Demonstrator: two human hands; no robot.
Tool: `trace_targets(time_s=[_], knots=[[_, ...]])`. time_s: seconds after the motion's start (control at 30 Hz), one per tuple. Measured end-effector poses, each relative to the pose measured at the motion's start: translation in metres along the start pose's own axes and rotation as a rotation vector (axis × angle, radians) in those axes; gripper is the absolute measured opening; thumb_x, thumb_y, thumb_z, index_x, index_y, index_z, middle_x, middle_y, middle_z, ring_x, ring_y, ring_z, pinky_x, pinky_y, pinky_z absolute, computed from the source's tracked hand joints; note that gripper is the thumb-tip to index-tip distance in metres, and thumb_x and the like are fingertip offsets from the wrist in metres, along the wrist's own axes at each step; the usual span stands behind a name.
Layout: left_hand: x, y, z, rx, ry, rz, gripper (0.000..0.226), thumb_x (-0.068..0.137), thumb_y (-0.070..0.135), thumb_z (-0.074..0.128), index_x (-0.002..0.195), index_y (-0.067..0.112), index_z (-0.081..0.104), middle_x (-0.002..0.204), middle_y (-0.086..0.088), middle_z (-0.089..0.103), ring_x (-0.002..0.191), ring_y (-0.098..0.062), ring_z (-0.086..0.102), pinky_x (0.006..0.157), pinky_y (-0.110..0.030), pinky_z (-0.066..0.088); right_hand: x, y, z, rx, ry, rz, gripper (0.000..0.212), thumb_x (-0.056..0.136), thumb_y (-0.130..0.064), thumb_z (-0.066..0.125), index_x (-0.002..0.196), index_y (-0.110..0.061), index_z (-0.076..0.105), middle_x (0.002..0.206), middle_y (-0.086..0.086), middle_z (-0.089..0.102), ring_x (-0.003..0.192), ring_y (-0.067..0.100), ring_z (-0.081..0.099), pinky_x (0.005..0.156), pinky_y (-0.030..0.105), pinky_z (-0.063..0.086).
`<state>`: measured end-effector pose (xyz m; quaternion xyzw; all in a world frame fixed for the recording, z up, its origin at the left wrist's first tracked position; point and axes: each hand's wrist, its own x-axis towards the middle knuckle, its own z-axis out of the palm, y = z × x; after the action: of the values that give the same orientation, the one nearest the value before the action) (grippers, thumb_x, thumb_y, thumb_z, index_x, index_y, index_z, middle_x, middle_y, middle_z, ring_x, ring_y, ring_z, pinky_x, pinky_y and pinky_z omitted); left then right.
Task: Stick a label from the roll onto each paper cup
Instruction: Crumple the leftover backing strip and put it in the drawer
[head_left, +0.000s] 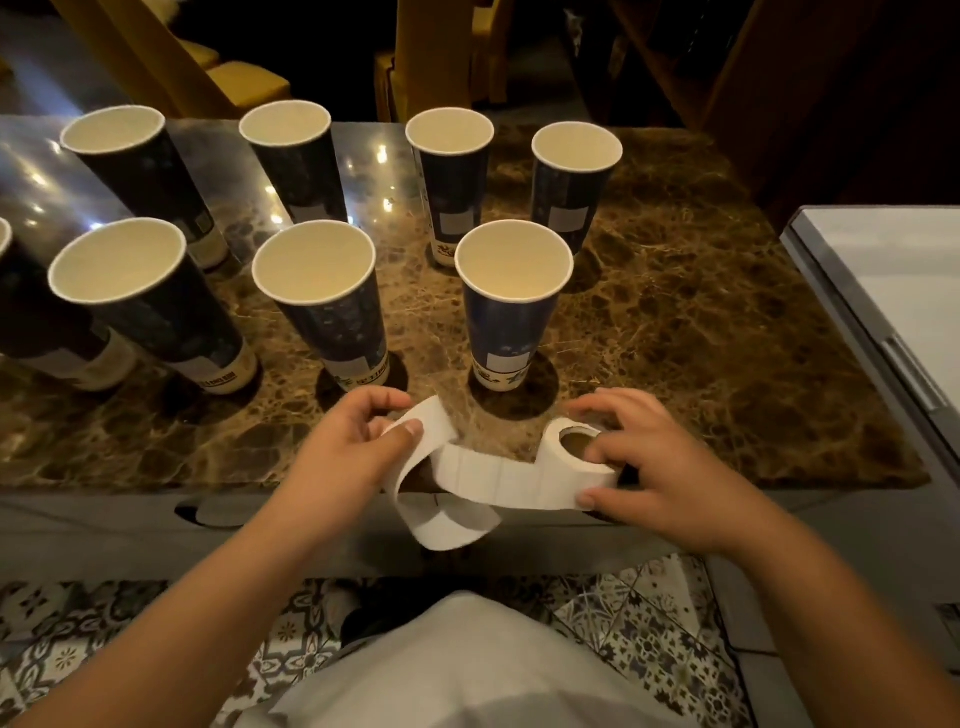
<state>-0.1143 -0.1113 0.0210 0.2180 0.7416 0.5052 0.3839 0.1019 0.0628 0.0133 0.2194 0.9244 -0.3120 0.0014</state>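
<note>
Now we peel: right hand (644, 467) clamps white label roll (574, 457) at marble table (727, 338) edge; left hand (353, 441) pinches loose white strip (441, 467). Dark blue paper cups (511, 306) stand just beyond. Next, we judge, free one label.

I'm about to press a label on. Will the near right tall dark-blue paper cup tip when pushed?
Probably. The tall dark-blue paper cup looks empty, so likely light. It tapers to a narrow base under a wide rim, so a push up high may topple it. Pressing low seems safer.
</note>
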Motion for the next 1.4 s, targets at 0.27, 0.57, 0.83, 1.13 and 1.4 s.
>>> trace_targets(time_s=[0.27,0.57,0.83,1.13,1.4], knots=[[-0.023,0.001,-0.008,0.413,0.143,0.363,0.032,0.089,0.021,0.065,0.119,0.028,0.054,0.111,0.013,0.056,0.098,0.0,0.056,0.076,-0.008,0.045,-0.011,-0.009,-0.032,0.677,-0.042,0.041,0.032,0.065,-0.038,0.073,0.075,-0.008,0.07,0.117,-0.016,0.065,0.108,0.009,0.063,0.081,0.023,0.052],[-0.054,0.043,0.022,0.612,-0.164,0.925,0.049,0.083,0.043,0.064,0.126,0.023,0.05,0.125,0.01,0.051,0.119,-0.006,0.05,0.096,-0.024,0.046,-0.011,-0.044,-0.019,1.029,0.04,0.165,0.032,0.075,-0.026,0.071,0.103,-0.01,0.074,0.104,0.019,0.072,0.09,0.027,0.065,0.08,0.042,0.05],[-0.045,0.059,0.03,0.795,-0.474,0.859,0.062,0.078,0.06,0.058,0.134,0.045,0.036,0.128,0.03,0.046,0.116,0.003,0.047,0.093,-0.022,0.048,-0.026,-0.052,-0.013,1.028,-0.064,0.077,0.032,0.065,-0.031,0.076,0.076,-0.002,0.069,0.093,0.002,0.069,0.081,0.015,0.064,0.067,0.025,0.05],[-0.029,0.058,0.039,0.383,-0.427,0.542,0.048,0.065,0.049,0.071,0.111,0.05,0.059,0.111,0.023,0.065,0.103,-0.004,0.061,0.08,-0.027,0.055,-0.02,-0.018,0.005,1.383,0.034,0.023,0.079,0.075,-0.079,0.05,0.133,-0.026,0.055,0.135,0.004,0.059,0.129,0.025,0.052,0.108,0.049,0.039],[-0.019,0.053,0.027,0.046,-0.43,0.434,0.051,0.061,0.052,0.082,0.108,0.039,0.067,0.111,0.001,0.07,0.105,-0.024,0.067,0.081,-0.039,0.059,-0.02,0.018,0.003,0.98,-0.213,0.057,0.03,0.074,-0.023,0.073,0.101,-0.012,0.068,0.091,0.006,0.07,0.082,0.018,0.066,0.071,0.026,0.054]])
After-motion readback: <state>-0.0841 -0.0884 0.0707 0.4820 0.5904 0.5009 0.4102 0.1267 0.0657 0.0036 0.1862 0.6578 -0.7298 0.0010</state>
